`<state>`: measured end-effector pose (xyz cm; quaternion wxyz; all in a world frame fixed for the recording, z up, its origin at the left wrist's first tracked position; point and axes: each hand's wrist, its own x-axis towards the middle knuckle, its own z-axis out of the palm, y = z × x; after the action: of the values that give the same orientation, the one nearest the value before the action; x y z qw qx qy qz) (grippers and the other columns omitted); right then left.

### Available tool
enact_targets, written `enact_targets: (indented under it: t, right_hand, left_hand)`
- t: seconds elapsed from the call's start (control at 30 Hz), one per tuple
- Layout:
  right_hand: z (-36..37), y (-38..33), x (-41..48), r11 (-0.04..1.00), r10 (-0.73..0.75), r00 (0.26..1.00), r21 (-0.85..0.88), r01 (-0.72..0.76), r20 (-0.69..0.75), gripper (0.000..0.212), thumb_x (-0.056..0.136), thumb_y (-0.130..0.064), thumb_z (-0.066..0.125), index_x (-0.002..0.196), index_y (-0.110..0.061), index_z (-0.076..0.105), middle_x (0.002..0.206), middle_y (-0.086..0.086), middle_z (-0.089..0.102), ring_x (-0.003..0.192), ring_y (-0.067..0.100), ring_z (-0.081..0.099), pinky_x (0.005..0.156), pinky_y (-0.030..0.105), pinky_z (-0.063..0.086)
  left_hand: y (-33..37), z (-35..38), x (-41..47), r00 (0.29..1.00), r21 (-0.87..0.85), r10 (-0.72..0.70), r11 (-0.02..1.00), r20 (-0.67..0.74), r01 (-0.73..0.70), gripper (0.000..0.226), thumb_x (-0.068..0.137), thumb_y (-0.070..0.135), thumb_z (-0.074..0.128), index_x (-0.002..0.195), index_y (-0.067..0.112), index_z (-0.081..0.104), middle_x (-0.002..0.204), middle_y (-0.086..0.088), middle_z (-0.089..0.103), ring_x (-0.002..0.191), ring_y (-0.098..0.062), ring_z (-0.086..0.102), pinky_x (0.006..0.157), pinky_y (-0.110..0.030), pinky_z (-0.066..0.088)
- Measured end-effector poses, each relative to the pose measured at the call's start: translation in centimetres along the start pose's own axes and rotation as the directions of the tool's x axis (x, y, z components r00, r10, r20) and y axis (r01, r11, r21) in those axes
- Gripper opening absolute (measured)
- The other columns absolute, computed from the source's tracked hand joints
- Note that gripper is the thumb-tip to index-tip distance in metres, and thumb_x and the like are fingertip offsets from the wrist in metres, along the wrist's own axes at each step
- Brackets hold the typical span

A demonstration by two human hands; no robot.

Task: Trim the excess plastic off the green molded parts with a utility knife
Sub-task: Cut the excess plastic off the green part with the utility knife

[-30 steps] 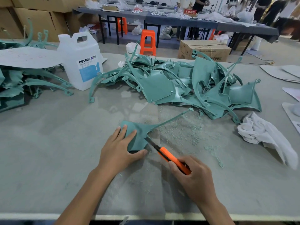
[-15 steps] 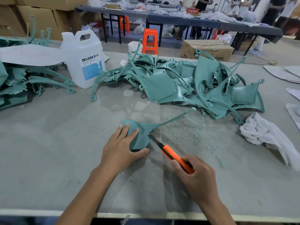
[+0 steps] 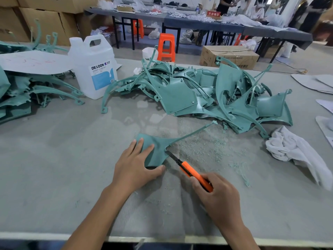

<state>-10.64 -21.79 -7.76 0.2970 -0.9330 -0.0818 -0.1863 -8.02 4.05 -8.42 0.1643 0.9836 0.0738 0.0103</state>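
Now the green molded part (image 3: pixel 156 150) lies flat on the surface (image 3: pixel 54 159) before the person, and the blade of the utility knife (image 3: pixel 194 175) has crept slightly up its right edge toward the crook where the thin arm branches off. The left hand (image 3: pixel 133 166) still presses it down with flat, spread fingers, while the right hand (image 3: pixel 218 197) grips the orange handle. This edge's pass looks nearly done, with green shavings (image 3: pixel 207 150) strewn just beside it and the pile of parts (image 3: pixel 198 94) waiting beyond.

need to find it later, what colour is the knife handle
Orange, with a dark blade; the utility knife shows clearly in the head view, held by the right hand.
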Motion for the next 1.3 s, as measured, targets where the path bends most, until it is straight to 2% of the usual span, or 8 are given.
enact_targets:
  t: [0.13, 0.27, 0.33, 0.43, 0.6, 1.03, 1.2, 1.3]
  right_hand:
    - [-0.3, 0.3, -0.2, 0.994, 0.041, 0.996, 0.103, -0.033, -0.079, 0.018, 0.083, -0.043, 0.077, 0.079, -0.029, 0.068, 0.065, -0.014, 0.057, 0.057, 0.005, 0.054, 0.053, 0.018, 0.039]
    - [-0.4, 0.1, -0.2, 0.997, -0.021, 1.0, 0.07, 0.021, 0.001, 0.022, 0.082, -0.053, 0.072, 0.077, -0.033, 0.067, 0.064, -0.018, 0.055, 0.057, 0.001, 0.052, 0.053, 0.015, 0.039]
    - [-0.4, -0.2, -0.2, 0.997, -0.07, 0.997, 0.041, 0.068, 0.04, 0.021, 0.078, -0.055, 0.069, 0.076, -0.034, 0.067, 0.064, -0.017, 0.054, 0.056, 0.002, 0.051, 0.051, 0.014, 0.039]
    - [-0.5, -0.2, -0.2, 0.996, -0.077, 0.995, 0.052, 0.074, 0.06, 0.023, 0.076, -0.057, 0.067, 0.076, -0.034, 0.068, 0.065, -0.016, 0.056, 0.058, 0.004, 0.053, 0.052, 0.021, 0.045]
    - [-0.5, -0.2, -0.1, 0.991, -0.084, 0.994, 0.106, 0.077, 0.067, 0.029, 0.075, -0.061, 0.062, 0.075, -0.034, 0.07, 0.066, -0.019, 0.058, 0.059, 0.003, 0.055, 0.053, 0.024, 0.047]
    - [-0.3, -0.1, -0.2, 0.993, -0.097, 0.987, 0.08, 0.088, 0.127, 0.03, 0.074, -0.061, 0.063, 0.069, -0.032, 0.066, 0.061, -0.018, 0.057, 0.057, 0.004, 0.055, 0.052, 0.02, 0.045]
    - [-0.2, 0.0, 0.1, 1.0, -0.015, 0.995, 0.027, 0.013, 0.101, 0.027, 0.077, -0.046, 0.079, 0.069, -0.026, 0.064, 0.062, -0.011, 0.055, 0.056, 0.008, 0.052, 0.053, 0.028, 0.044]
    - [-0.3, -0.1, -0.2, 0.998, -0.046, 0.995, 0.041, 0.042, 0.088, 0.026, 0.078, -0.054, 0.071, 0.071, -0.029, 0.065, 0.063, -0.013, 0.055, 0.057, 0.005, 0.053, 0.052, 0.024, 0.044]
  left_hand:
    - [-0.2, -1.0, 0.0, 0.997, 0.0, 0.05, 0.999, 0.065, -0.05, 0.1, 0.065, 0.089, 0.03, 0.154, 0.045, 0.022, 0.166, 0.012, 0.001, 0.153, -0.01, -0.006, 0.121, -0.037, 0.009]
    - [-1.9, -1.6, -0.6, 0.981, -0.086, 0.145, 0.987, 0.129, -0.134, 0.087, 0.062, 0.072, 0.041, 0.147, 0.057, 0.028, 0.167, 0.008, -0.002, 0.15, -0.01, -0.016, 0.119, -0.039, -0.002]
    - [-2.4, -1.4, -1.0, 0.983, -0.089, 0.139, 0.988, 0.121, -0.129, 0.083, 0.064, 0.079, 0.042, 0.144, 0.064, 0.025, 0.167, 0.005, -0.007, 0.149, -0.012, -0.018, 0.118, -0.041, -0.005]
    - [-2.2, -0.9, -1.0, 0.994, -0.14, 0.096, 0.986, 0.054, -0.088, 0.098, 0.059, 0.103, 0.036, 0.143, 0.053, 0.031, 0.166, 0.006, 0.004, 0.15, -0.014, 0.0, 0.12, -0.041, 0.004]
    - [-2.0, -0.7, -1.0, 1.0, -0.228, -0.015, 0.974, 0.006, 0.016, 0.11, 0.044, 0.105, 0.047, 0.133, 0.042, 0.036, 0.161, 0.017, 0.019, 0.143, -0.015, 0.017, 0.116, -0.041, 0.024]
    - [-1.7, -1.0, -1.2, 1.0, -0.276, -0.026, 0.961, -0.006, 0.023, 0.121, 0.037, 0.103, 0.052, 0.138, 0.04, 0.032, 0.159, 0.018, 0.022, 0.14, -0.015, 0.021, 0.116, -0.041, 0.027]
    - [-1.9, -0.9, -1.0, 1.0, -0.254, -0.011, 0.967, -0.022, 0.005, 0.121, 0.037, 0.105, 0.047, 0.136, 0.038, 0.033, 0.159, 0.016, 0.024, 0.142, -0.016, 0.023, 0.117, -0.038, 0.023]
    - [-1.8, -0.8, -1.1, 0.999, -0.245, -0.008, 0.969, -0.04, -0.002, 0.116, 0.041, 0.104, 0.049, 0.136, 0.039, 0.033, 0.159, 0.015, 0.024, 0.142, -0.014, 0.023, 0.115, -0.035, 0.02]
